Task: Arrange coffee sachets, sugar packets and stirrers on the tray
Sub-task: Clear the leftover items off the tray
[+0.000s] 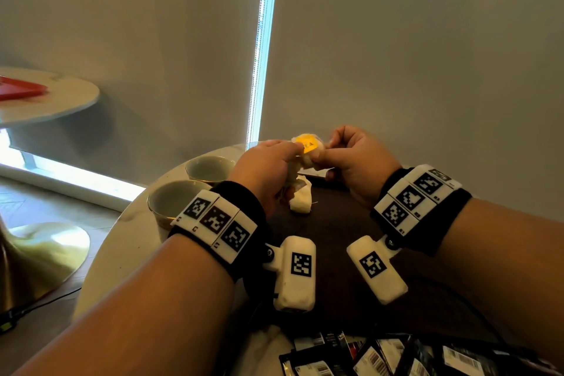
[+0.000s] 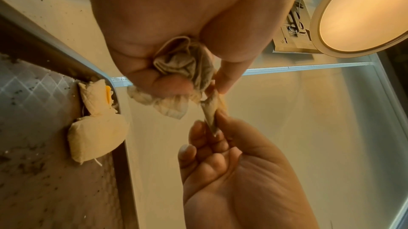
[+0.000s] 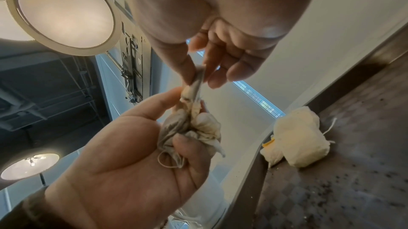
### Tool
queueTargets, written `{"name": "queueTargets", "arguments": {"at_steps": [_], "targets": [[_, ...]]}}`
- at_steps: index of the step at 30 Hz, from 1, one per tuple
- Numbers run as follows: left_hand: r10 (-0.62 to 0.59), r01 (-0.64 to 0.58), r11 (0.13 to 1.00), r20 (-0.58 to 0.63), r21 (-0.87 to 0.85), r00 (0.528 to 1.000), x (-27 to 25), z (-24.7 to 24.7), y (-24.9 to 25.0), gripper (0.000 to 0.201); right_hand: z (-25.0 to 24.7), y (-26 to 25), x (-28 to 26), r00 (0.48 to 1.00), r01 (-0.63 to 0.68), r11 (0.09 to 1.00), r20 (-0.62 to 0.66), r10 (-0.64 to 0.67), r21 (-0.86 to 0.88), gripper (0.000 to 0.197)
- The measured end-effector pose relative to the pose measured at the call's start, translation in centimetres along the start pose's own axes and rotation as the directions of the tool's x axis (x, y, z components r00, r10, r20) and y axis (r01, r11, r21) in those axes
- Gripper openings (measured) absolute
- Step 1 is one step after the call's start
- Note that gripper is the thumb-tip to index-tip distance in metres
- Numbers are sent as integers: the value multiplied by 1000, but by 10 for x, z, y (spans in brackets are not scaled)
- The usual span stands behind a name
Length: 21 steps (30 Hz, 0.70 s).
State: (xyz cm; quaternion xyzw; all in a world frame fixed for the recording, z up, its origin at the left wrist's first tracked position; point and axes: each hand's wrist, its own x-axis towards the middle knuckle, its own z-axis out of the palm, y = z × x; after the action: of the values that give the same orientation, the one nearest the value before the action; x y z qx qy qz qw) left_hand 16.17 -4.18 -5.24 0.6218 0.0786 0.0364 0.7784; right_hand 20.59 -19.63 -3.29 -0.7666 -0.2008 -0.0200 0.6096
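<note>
Above the far end of the dark tray (image 1: 335, 238), both hands hold a crumpled bunch of white sachets (image 1: 306, 146) with a yellow tag. My left hand (image 1: 268, 162) grips the bunch (image 2: 183, 63) in curled fingers. My right hand (image 1: 345, 152) pinches one sachet's end (image 3: 198, 77) between thumb and fingers, drawn out from the bunch. Another white sachet (image 1: 300, 195) with a string lies on the tray near its far rim, also seen as the lying sachet (image 3: 302, 136) in the right wrist view. No stirrers are in view.
Two empty cups (image 1: 210, 166) (image 1: 174, 201) stand on the round table left of the tray. A heap of black sachets (image 1: 396, 354) with barcodes lies at the near edge. A second round table (image 1: 45, 98) with a red item stands far left.
</note>
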Motion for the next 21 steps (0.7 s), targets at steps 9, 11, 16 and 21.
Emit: {"name": "queueTargets", "arguments": {"at_steps": [9,11,16,21], "targets": [[84,-81,995,-52,51,995,2,-2,-2,17,4,-5,-2,998,-26,991,62,18,132,21],[91,-88,995,-52,55,994,1,-2,-2,22,5,-3,-2,997,-21,997,71,15,79,22],[100,-102,994,-80,-31,992,-3,-3,3,38,5,2,0,995,-78,996,58,75,53,24],[143,-189,938,-172,-290,975,-13,-6,16,41,3,5,1,985,-168,986,36,167,11,22]]}}
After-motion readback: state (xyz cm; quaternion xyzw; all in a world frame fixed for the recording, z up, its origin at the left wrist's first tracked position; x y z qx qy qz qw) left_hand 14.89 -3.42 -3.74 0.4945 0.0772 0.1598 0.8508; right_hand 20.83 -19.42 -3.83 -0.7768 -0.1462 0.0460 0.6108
